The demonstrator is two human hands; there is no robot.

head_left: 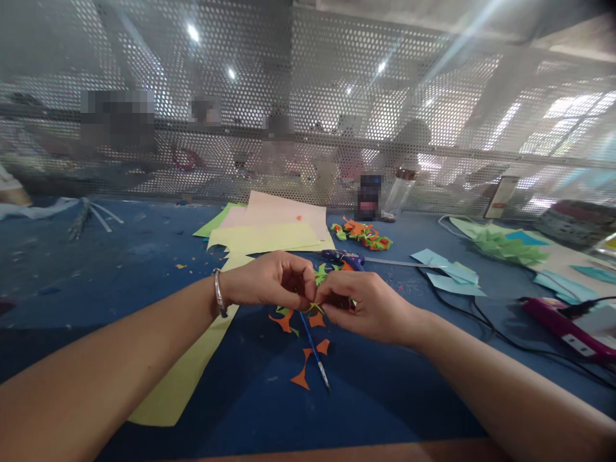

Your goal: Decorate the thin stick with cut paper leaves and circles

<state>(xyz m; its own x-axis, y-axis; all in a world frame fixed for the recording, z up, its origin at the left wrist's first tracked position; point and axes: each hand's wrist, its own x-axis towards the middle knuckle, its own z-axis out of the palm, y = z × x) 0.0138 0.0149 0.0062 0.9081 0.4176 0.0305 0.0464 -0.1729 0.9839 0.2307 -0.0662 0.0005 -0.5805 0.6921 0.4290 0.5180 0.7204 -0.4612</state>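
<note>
My left hand [274,281] and my right hand [370,301] meet above the middle of the blue table, each closed in a pinch. Between their fingertips is a small yellow-green paper piece [315,307], its exact shape partly covered by my fingers. Below lies a thin blue paintbrush [314,343], bristles toward me. Orange paper scraps [302,377] are scattered around it, and green paper cutouts [321,274] show just behind my hands. A blue glue gun [353,260] rests beyond my right hand.
Pink paper [283,215] and yellow paper [264,238] lie behind my left hand. Orange-green paper pieces [360,232] sit further back. At right are light blue papers [452,273], black cables [474,314] and a purple power strip [563,330]. A perforated metal screen [308,90] borders the table's far side.
</note>
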